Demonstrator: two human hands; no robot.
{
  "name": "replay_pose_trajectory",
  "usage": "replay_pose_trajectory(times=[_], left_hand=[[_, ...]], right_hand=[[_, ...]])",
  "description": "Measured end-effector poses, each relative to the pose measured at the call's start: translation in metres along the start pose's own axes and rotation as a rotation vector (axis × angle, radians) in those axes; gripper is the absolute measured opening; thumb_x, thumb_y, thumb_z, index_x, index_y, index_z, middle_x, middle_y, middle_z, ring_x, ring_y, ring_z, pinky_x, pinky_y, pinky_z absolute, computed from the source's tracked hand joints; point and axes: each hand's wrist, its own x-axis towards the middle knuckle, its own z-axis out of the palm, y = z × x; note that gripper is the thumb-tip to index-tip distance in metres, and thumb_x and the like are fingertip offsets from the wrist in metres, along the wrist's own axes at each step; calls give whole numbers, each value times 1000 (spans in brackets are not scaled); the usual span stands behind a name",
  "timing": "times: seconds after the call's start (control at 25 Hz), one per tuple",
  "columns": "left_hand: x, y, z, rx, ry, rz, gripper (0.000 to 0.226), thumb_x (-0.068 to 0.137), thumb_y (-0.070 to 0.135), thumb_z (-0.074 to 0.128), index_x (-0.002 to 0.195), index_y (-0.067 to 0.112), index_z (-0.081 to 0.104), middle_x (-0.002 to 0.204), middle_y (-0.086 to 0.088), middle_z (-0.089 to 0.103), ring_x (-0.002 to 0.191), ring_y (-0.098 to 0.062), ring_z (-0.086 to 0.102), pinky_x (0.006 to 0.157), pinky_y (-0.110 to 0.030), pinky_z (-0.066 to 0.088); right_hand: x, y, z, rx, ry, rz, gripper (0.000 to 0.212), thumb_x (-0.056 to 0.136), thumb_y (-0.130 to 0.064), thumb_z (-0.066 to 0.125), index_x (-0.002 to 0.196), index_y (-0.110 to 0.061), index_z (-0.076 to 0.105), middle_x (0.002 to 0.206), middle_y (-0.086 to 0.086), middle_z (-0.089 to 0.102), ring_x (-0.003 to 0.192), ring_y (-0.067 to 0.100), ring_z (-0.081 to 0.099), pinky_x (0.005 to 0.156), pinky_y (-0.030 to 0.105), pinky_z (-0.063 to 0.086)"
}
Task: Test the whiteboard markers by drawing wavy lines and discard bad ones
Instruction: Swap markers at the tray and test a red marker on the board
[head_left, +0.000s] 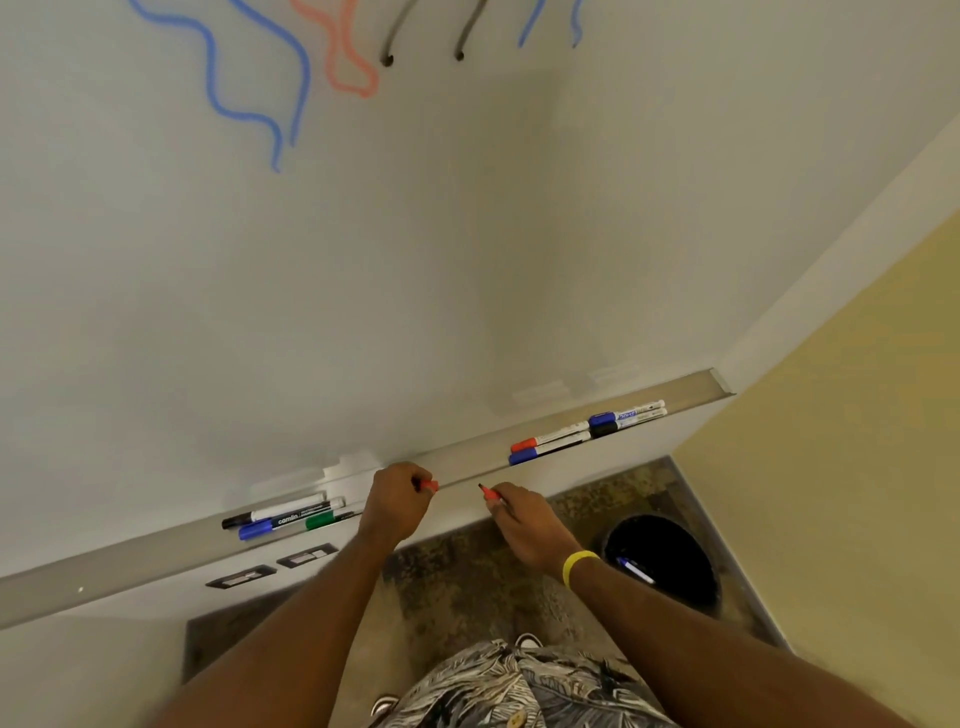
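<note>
Fingers (415, 475) clamped — left hand (397, 501) pinches red cap (430, 486), right hand (524, 525) grips red marker (490, 493).

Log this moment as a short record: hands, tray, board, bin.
left hand: pinches a red cap
right hand: holds the uncapped red marker, tip towards the cap
tray: left group with black, blue and green caps; right group of four capped markers, red, blue, blue, black
whiteboard: blue, red and dark wavy lines near the top
bin: on the floor, right of the person, a blue-capped marker inside
</note>
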Motion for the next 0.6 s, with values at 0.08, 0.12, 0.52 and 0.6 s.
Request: replay_pose_trajectory(times=[0.08, 0.12, 0.52, 0.6], left_hand=[[11, -1, 5, 20, 3, 17, 9, 87, 12, 70, 95, 9, 74, 95, -3, 69, 80, -10, 60, 77, -20, 44], [15, -3, 8, 43, 2, 28, 8, 87, 12, 70, 93, 10, 74, 93, -2, 68, 80, -11, 60, 76, -20, 44], [24, -6, 16, 237, -54, 84, 12, 92, 20, 61, 89, 20, 73, 93, 2, 69, 80, -13, 60, 72, -25, 45], [21, -6, 14, 238, -30, 114, 10, 92, 22, 61, 93, 20, 71, 97, 1, 67, 85, -15, 61, 74, -26, 45]], right_hand=[[2, -2, -3, 39, 31, 8, 25, 104, -31, 43, 109, -13, 61, 93, 6, 65, 81, 16, 58, 75, 31, 49], [3, -3, -5, 61, 42, 14, 25, 103, -31, 44, 109, -13, 61, 92, 6, 66, 80, 16, 59, 74, 29, 49], [3, -6, -17, 171, 102, 32, 23, 102, -31, 50, 114, -16, 62, 90, -2, 64, 77, 7, 56, 72, 16, 42], [2, -7, -17, 174, 105, 30, 23, 101, -32, 50, 113, -16, 62, 91, -1, 65, 78, 8, 57, 73, 17, 44]])
